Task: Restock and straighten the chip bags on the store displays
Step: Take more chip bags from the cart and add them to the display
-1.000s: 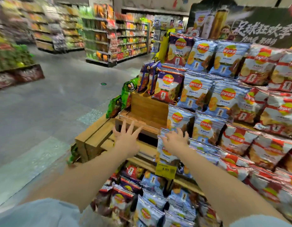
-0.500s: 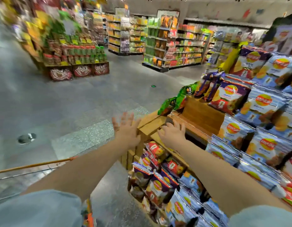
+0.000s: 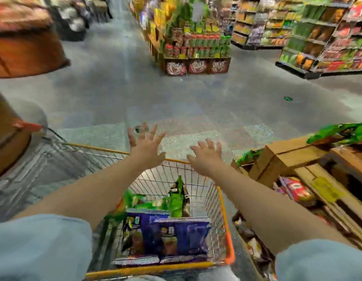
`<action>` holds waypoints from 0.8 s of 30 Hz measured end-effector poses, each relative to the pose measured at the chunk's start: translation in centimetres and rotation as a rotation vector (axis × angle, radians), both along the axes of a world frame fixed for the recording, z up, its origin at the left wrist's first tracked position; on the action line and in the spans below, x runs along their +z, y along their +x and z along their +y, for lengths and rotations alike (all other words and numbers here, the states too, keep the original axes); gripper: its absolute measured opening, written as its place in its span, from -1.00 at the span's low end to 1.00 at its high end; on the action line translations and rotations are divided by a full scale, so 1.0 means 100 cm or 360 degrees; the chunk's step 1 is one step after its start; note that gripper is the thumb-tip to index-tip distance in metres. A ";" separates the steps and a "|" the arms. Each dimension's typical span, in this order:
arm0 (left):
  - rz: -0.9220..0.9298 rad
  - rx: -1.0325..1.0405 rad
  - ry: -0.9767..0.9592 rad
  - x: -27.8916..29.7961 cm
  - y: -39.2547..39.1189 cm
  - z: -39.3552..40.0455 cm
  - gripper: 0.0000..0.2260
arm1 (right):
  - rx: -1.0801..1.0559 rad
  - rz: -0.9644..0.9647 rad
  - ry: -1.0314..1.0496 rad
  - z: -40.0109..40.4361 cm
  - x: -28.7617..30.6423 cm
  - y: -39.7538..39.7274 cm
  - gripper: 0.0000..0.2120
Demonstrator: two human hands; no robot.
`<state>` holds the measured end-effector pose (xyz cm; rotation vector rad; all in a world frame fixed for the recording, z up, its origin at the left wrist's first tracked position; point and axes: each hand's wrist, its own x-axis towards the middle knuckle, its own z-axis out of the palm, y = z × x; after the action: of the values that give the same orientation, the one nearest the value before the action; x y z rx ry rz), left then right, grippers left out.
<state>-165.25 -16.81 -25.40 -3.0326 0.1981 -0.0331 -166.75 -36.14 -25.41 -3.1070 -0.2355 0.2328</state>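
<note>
My fingers are spread wide and hold nothing, left hand point(image 3: 146, 149) and right hand point(image 3: 206, 157) both stretched out over the far rim of the wire cart point(image 3: 223, 209). Below my arms, purple chip bags point(image 3: 172, 236) and green ones point(image 3: 176, 197) lie in the cart, with the wooden display point(image 3: 293, 159) at right carrying more green bags point(image 3: 342, 133).

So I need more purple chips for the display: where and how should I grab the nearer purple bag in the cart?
Judging from this blurred view, take the purple bag by its crimped top edge, coming from above. It lies on top of the load in the cart, that edge looks uncovered, and both the left hand and right hand are free.
</note>
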 end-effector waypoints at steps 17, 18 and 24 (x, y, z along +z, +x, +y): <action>0.0569 -0.0392 0.0128 -0.072 -0.036 0.088 -0.47 | -0.0002 0.0381 -0.0371 0.079 -0.053 -0.024 -0.50; 0.0591 -0.0459 0.0120 -0.076 -0.041 0.081 -0.47 | -0.0059 0.0445 -0.0409 0.074 -0.057 -0.031 -0.49; 0.0979 -0.0807 0.0125 -0.092 -0.061 0.038 -0.35 | -0.0523 0.0708 -0.0119 0.034 -0.069 -0.072 -0.47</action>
<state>-171.33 -13.05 -34.59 -2.7279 0.9720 0.8410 -173.98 -32.75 -32.30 -2.9909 0.2932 0.9151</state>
